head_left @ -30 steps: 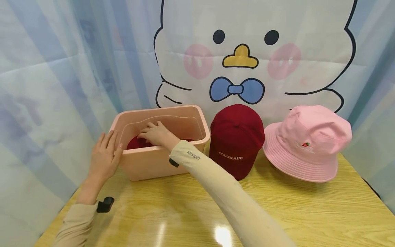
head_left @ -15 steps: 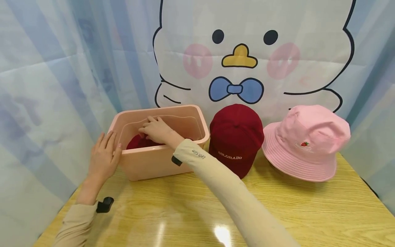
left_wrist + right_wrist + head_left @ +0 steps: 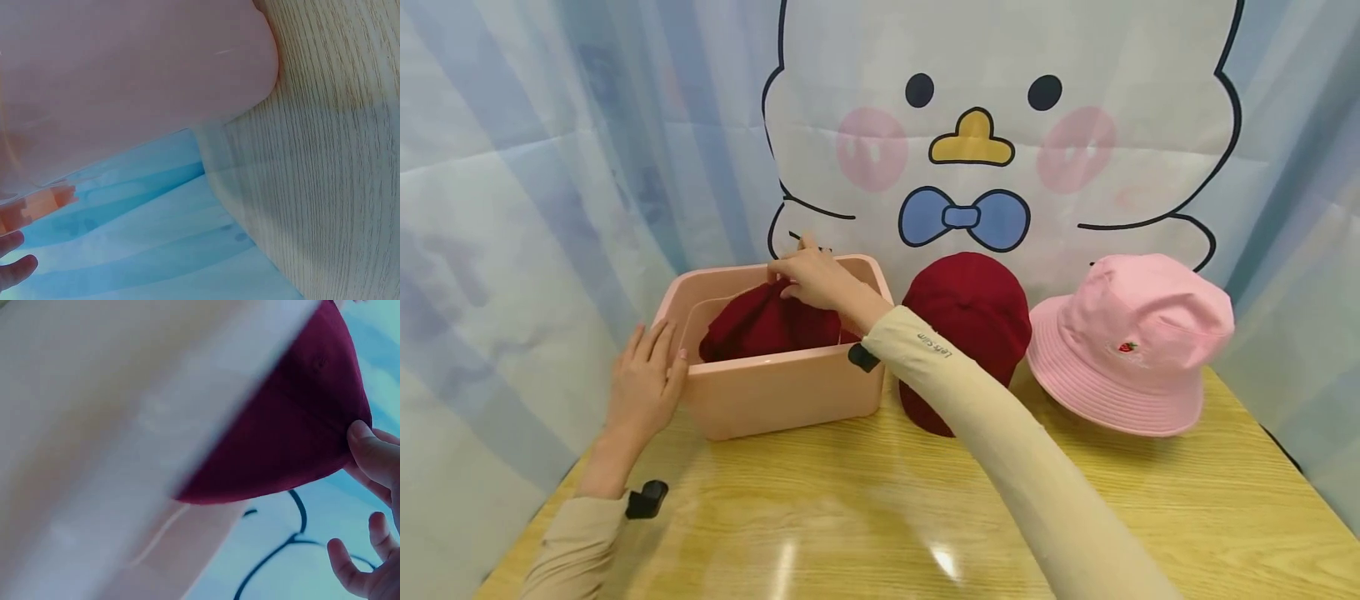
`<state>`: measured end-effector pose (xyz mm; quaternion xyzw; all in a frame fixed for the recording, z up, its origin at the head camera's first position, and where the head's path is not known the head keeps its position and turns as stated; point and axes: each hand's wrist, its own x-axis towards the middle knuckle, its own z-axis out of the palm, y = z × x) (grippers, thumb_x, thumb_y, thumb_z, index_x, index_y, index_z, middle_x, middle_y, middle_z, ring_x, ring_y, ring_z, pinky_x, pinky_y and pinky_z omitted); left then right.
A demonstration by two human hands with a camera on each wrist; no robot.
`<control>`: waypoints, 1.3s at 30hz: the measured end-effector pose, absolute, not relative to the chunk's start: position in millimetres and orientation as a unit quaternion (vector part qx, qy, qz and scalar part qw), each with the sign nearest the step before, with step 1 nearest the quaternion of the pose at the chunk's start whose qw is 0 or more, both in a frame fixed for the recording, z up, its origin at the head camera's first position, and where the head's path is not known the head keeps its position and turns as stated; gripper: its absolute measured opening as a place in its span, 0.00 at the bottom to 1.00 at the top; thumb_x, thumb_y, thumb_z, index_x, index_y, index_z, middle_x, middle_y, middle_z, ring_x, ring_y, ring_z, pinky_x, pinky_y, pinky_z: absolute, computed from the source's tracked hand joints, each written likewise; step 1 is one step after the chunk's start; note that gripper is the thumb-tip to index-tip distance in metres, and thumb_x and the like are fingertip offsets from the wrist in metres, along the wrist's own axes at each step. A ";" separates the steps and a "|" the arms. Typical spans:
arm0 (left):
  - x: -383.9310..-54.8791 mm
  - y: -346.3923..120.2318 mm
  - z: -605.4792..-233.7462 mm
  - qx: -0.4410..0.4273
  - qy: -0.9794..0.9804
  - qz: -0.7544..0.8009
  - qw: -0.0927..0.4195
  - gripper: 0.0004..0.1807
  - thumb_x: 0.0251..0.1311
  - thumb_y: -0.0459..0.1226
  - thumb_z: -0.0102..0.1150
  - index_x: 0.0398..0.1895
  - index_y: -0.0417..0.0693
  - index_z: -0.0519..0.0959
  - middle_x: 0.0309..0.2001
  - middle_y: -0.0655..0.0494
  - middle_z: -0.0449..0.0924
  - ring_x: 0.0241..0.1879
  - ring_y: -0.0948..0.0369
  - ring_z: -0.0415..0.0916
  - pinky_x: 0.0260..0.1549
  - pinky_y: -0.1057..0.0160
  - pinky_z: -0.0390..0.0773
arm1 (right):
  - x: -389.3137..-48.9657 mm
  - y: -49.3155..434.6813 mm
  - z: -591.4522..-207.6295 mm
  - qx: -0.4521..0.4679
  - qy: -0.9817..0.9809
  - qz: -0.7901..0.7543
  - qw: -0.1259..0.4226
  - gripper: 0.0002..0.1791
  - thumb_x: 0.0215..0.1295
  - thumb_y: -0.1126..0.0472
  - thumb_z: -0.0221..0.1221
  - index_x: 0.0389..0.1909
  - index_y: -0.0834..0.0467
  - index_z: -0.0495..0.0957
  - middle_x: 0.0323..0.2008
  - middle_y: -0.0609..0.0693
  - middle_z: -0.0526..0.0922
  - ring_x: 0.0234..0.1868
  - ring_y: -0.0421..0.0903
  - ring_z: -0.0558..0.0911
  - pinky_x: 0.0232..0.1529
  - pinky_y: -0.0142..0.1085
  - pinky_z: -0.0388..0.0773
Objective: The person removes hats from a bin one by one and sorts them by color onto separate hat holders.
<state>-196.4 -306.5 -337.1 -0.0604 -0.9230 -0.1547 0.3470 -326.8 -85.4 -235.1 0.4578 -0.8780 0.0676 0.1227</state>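
In the head view, a dark red cap point(image 3: 767, 325) is partly raised inside a peach plastic bin point(image 3: 782, 400), its lower part hidden by the front wall. My right hand point(image 3: 820, 279) pinches its upper edge above the bin. The right wrist view shows thumb and forefinger gripping the cap point(image 3: 294, 425), while other fingers stand free. My left hand point(image 3: 643, 383) touches the bin's left rim with fingers extended. The left wrist view catches only its fingertips point(image 3: 19, 270) beside the bin wall point(image 3: 144, 75).
A second dark red cap point(image 3: 966, 292) stands right of the bin, partly covered by my right sleeve. Farther right is a pink bucket hat point(image 3: 1142, 342) with a strawberry patch. A wooden table point(image 3: 850, 500) carries everything; a printed curtain point(image 3: 1045, 50) hangs behind.
My right hand has risen and moved right from inside the bin, pulling the cap's edge up with it. The left hand stays at the rim.
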 end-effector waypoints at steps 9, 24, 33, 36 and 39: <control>-196.6 -308.7 -338.3 -0.063 -0.922 -0.160 0.348 0.27 0.67 0.45 0.32 0.60 0.34 0.63 0.59 0.33 0.63 0.62 0.36 0.53 0.54 0.34 0.55 | -330.3 -65.3 -193.1 0.480 -0.853 0.099 0.182 0.11 0.61 0.58 0.54 0.43 0.54 0.77 0.43 0.49 0.80 0.44 0.45 0.74 0.50 0.40 0.57; -200.8 -311.5 -339.6 -0.080 -0.913 -0.165 0.364 0.26 0.67 0.43 0.32 0.59 0.34 0.64 0.58 0.33 0.65 0.62 0.36 0.53 0.53 0.34 0.55 | -310.7 -17.5 -104.0 0.428 -0.824 0.170 0.329 0.13 0.60 0.54 0.55 0.40 0.59 0.77 0.36 0.52 0.81 0.40 0.44 0.75 0.50 0.37 0.55; -200.6 -311.9 -339.2 -0.082 -0.909 -0.165 0.375 0.25 0.66 0.43 0.33 0.57 0.33 0.66 0.56 0.33 0.66 0.60 0.35 0.55 0.53 0.34 0.56 | -290.7 35.8 -68.9 0.362 -0.838 0.158 0.376 0.16 0.61 0.52 0.53 0.40 0.61 0.77 0.35 0.57 0.78 0.40 0.49 0.71 0.52 0.37 0.53; -201.4 -311.7 -338.9 -0.085 -0.906 -0.162 0.381 0.26 0.66 0.44 0.34 0.57 0.32 0.66 0.56 0.32 0.66 0.59 0.35 0.56 0.53 0.35 0.57 | -290.7 56.6 -69.4 0.339 -0.847 0.155 0.380 0.15 0.60 0.53 0.54 0.38 0.62 0.77 0.32 0.59 0.77 0.39 0.51 0.72 0.52 0.38 0.53; -202.5 -312.3 -339.8 -0.089 -0.905 -0.163 0.383 0.26 0.66 0.44 0.34 0.57 0.33 0.66 0.56 0.32 0.66 0.59 0.35 0.56 0.54 0.36 0.57 | -290.8 75.9 -76.1 0.299 -0.868 0.150 0.366 0.14 0.59 0.54 0.55 0.37 0.62 0.77 0.29 0.56 0.75 0.39 0.53 0.70 0.47 0.40 0.55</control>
